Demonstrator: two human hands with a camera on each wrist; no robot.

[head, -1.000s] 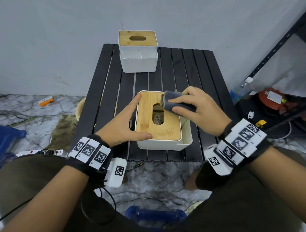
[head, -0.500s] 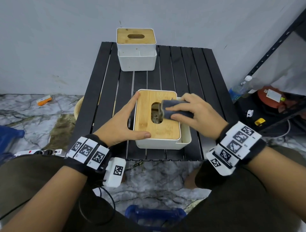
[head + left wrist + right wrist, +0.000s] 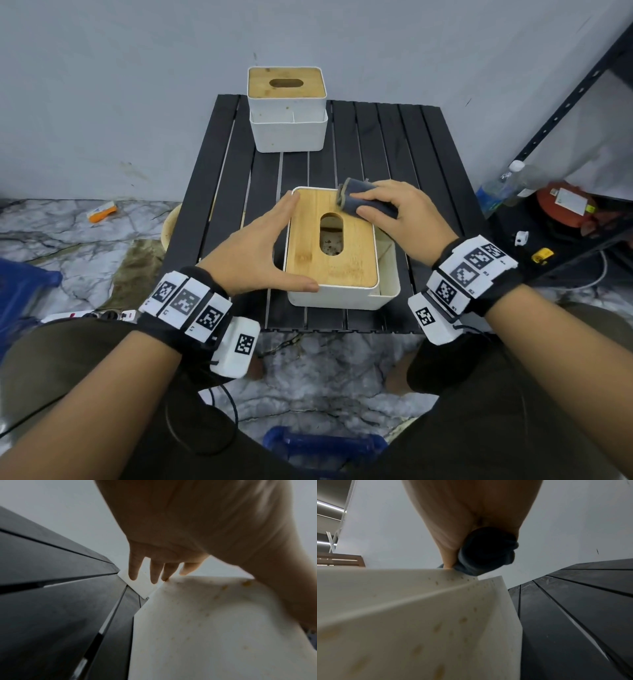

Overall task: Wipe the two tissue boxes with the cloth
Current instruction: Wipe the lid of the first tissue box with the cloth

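Note:
A white tissue box with a bamboo lid [image 3: 342, 270] stands near the front of the black slatted table [image 3: 212, 192]; its white wall [image 3: 214, 635] [image 3: 402, 615] carries small brown specks. My right hand [image 3: 394, 212] grips a folded dark grey cloth [image 3: 356, 198] [image 3: 484, 553] and presses it on the lid's far right corner. My left hand [image 3: 260, 250] lies with straight fingers [image 3: 154, 573] along the box's left side, the thumb on the lid's near edge. A second white tissue box with a bamboo lid [image 3: 287, 109] stands at the table's far edge.
A grey wall rises just behind the table. To the right are a black metal shelf [image 3: 561, 113], a plastic bottle [image 3: 503, 188] and a red object [image 3: 565, 205] on the floor. An orange item [image 3: 101, 212] and a power strip [image 3: 85, 313] lie on the marble floor at left.
My right hand slid the cloth from the lid's middle beside the slot back up to the far right corner. The left hand stayed braced on the box.

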